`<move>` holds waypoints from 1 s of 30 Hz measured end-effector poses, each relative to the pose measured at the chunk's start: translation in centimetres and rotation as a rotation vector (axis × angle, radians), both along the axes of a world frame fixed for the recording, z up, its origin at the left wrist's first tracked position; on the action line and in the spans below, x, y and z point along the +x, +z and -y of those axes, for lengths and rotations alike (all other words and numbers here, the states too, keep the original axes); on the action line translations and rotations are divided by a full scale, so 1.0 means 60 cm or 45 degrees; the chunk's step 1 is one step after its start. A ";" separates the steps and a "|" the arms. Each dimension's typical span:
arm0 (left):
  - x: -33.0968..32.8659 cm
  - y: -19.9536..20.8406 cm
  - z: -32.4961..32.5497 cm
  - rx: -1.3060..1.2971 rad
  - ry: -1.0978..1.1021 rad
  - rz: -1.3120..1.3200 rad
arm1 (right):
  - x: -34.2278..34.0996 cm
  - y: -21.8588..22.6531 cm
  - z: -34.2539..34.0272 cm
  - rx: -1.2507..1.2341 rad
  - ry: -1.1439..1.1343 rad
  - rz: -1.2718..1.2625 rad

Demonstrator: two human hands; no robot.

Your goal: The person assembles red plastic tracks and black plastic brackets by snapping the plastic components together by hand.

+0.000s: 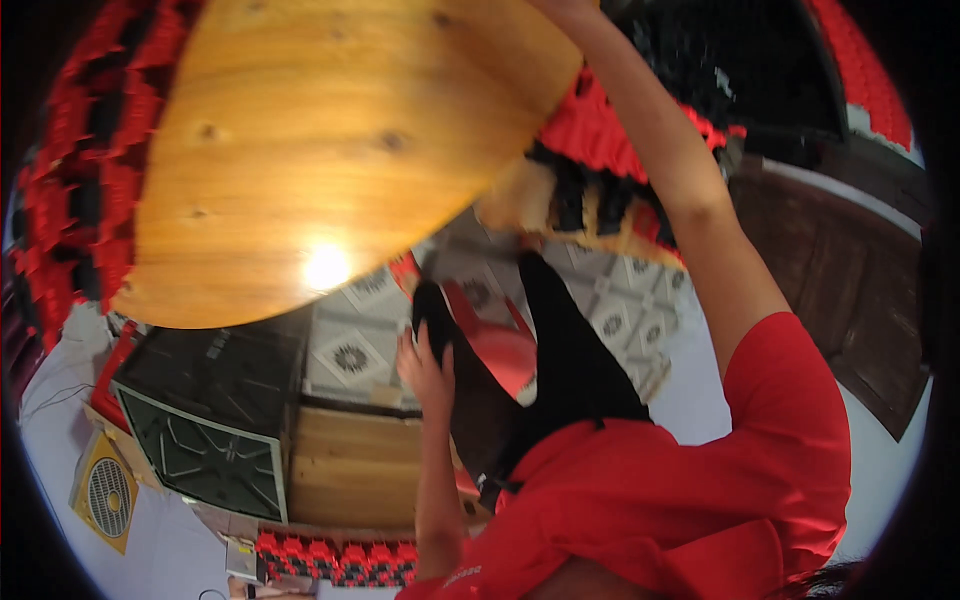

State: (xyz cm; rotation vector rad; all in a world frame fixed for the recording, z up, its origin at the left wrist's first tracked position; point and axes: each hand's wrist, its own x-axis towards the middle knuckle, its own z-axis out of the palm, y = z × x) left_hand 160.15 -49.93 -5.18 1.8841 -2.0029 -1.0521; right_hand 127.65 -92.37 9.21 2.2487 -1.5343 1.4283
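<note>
A glossy light wooden tabletop (340,170) with a curved near edge fills the upper left, and a bright lamp reflection shows on it. My left hand (428,368) rests on my left leg near the knee, its fingers apart and holding nothing. My right forearm stretches up past the tabletop's right side. It leaves the picture at the top edge, so my right hand and anything it touches are out of sight. I sit with my legs in black trousers below the table.
A black speaker-like box (205,450) stands at the left, beside a wooden board (355,465). Red and black stacked pieces (600,140) lie right of the tabletop, with more (85,200) along the left. Patterned tiles (350,355) cover the floor. A dark brown door (830,290) is at the right.
</note>
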 end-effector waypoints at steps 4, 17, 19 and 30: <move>-0.129 -0.170 -0.029 0.102 -0.438 0.133 | -0.083 -0.082 -0.316 0.370 -0.051 0.393; -0.338 -0.617 -0.250 0.189 -1.186 0.123 | -0.139 -0.263 -0.757 0.687 0.018 0.285; -0.365 -0.594 -0.201 0.136 -1.187 0.045 | -0.159 -0.281 -0.745 0.610 -0.086 0.257; -0.402 -0.466 -0.040 0.052 -1.436 -0.490 | -0.199 -0.326 -0.700 0.055 -0.154 0.141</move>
